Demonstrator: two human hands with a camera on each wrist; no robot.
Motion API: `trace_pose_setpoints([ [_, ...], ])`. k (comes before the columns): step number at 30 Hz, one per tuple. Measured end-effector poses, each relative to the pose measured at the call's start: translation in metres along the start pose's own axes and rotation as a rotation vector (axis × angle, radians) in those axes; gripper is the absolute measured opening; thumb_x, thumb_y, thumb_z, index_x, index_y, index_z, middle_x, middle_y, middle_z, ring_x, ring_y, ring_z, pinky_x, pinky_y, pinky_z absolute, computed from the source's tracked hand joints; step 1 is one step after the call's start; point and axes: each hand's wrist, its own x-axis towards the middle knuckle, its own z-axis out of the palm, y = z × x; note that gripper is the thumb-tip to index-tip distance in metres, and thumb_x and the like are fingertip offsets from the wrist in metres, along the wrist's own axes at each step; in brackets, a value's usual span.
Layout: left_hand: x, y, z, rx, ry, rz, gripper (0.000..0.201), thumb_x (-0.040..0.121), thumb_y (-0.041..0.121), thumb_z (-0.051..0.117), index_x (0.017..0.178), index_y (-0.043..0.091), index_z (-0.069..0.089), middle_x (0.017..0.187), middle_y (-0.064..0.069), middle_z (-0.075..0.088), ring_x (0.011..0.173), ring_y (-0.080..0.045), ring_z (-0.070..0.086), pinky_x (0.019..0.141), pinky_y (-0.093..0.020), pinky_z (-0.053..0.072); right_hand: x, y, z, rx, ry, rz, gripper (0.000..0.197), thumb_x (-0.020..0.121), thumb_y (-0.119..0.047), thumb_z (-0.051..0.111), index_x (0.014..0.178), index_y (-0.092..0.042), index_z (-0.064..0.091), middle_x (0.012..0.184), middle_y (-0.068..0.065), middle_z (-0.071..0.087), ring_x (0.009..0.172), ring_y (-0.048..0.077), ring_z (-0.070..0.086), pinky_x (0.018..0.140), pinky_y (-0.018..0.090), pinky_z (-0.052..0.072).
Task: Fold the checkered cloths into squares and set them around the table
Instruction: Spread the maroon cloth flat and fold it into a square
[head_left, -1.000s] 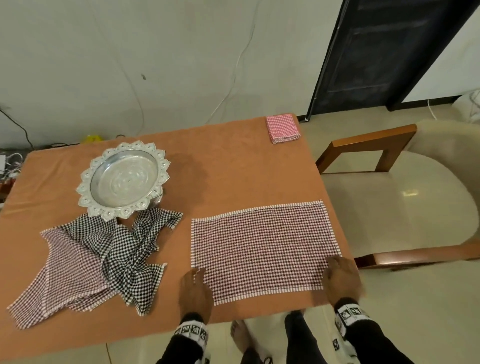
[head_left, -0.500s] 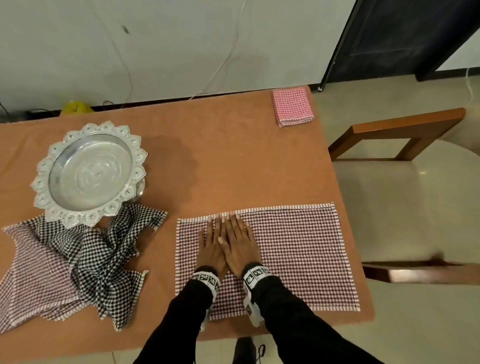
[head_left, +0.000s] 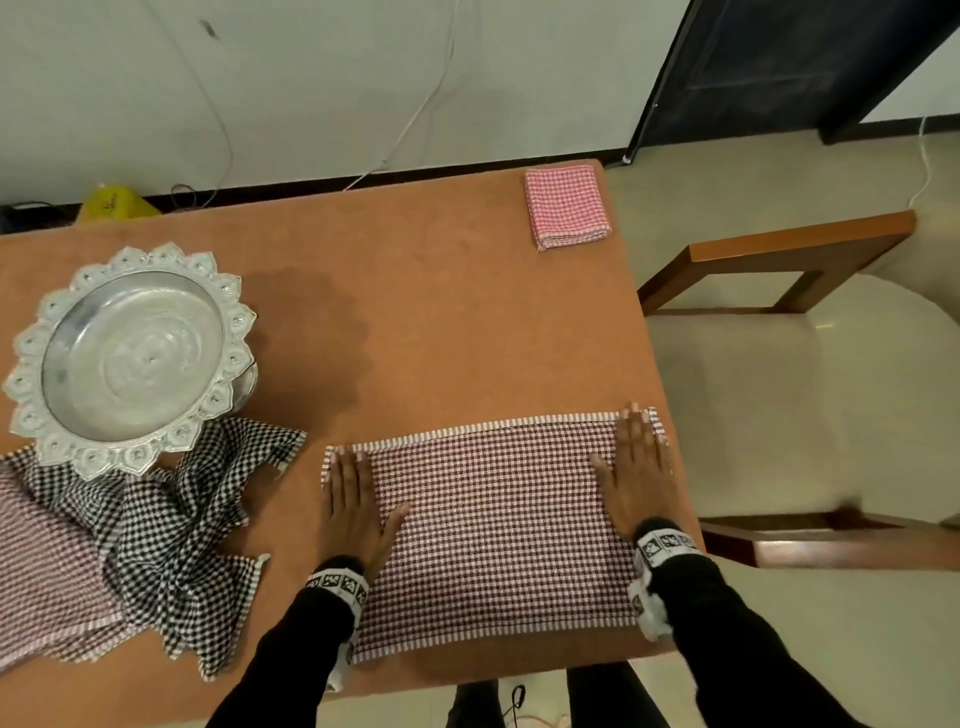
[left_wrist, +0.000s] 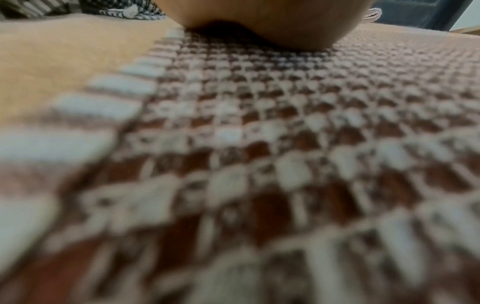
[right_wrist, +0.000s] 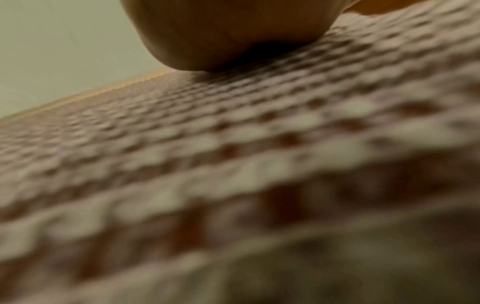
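A maroon-and-white checkered cloth (head_left: 493, 525) lies flat as a rectangle near the table's front right edge. My left hand (head_left: 353, 499) presses flat on its left end, fingers straight. At the right end, my right hand (head_left: 636, 467) lies flat in the same way, by the table's edge. Both wrist views show this cloth (left_wrist: 259, 144) (right_wrist: 233, 164) close up and blurred, with each palm resting on it. A pink checkered cloth (head_left: 567, 206), folded into a square, sits at the far right corner. A crumpled pile of black-and-white (head_left: 171, 535) and maroon (head_left: 47, 566) cloths lies at the left.
An ornate silver pedestal tray (head_left: 130, 353) stands at the left, its rim over the crumpled pile. The table (head_left: 415, 312) has an orange-brown cover. A cream chair (head_left: 810, 395) with wooden arms stands close to the right edge. Cables run along the wall.
Both hands went from the cloth's near corners to its middle, side by side, then slid apart to its left and right ends, smoothing it flat.
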Motion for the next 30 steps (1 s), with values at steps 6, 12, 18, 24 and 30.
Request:
trace_pose_setpoints([
  [6,0.0,0.0,0.002,-0.011,0.003,0.011,0.097,0.094,0.071,0.02,0.159,0.005,-0.005,0.167,-0.019,-0.015,0.155,-0.033,-0.013,0.126,-0.051,0.003,0.001,0.018,-0.006,-0.01,-0.041,-0.028,0.081,0.103,-0.064,0.015,0.159,-0.019,-0.024,0.168,0.002,-0.027,0.157,0.02,-0.017,0.128,0.046,-0.001],
  [12,0.004,0.0,0.002,-0.012,-0.049,-0.009,0.103,0.089,0.079,0.006,0.158,0.005,-0.011,0.165,-0.019,-0.02,0.154,-0.033,-0.017,0.126,-0.051,0.0,0.004,0.026,-0.007,0.008,-0.108,-0.048,0.088,0.1,-0.071,0.018,0.156,-0.022,-0.03,0.164,-0.002,-0.035,0.155,0.02,-0.023,0.127,0.046,-0.008],
  [18,0.003,0.023,-0.012,-0.003,-0.166,-0.11,0.098,0.093,0.073,0.014,0.158,0.004,-0.012,0.164,-0.023,-0.022,0.153,-0.038,-0.019,0.124,-0.056,-0.004,0.008,0.011,-0.02,0.076,-0.154,-0.047,0.097,0.089,-0.078,0.004,0.16,-0.016,-0.018,0.167,0.004,-0.028,0.157,0.021,-0.018,0.127,0.044,-0.008],
  [24,-0.064,0.094,0.008,-0.039,-0.035,0.023,0.075,0.1,0.055,0.012,0.161,0.012,-0.002,0.167,-0.018,-0.011,0.155,-0.035,-0.011,0.124,-0.056,0.0,-0.078,-0.098,0.029,0.083,-0.09,-0.305,0.077,0.104,-0.053,0.024,0.163,-0.01,-0.002,0.171,0.008,-0.01,0.158,0.023,-0.007,0.129,0.044,0.004],
  [30,-0.079,0.093,0.041,0.038,-0.082,0.05,0.064,0.102,0.037,0.026,0.16,0.014,0.018,0.169,-0.012,-0.001,0.156,-0.03,0.002,0.123,-0.057,0.011,-0.114,-0.179,0.081,0.03,-0.084,-0.329,0.065,0.105,-0.034,0.03,0.163,-0.011,0.011,0.171,0.007,-0.002,0.159,0.022,0.001,0.126,0.048,0.019],
])
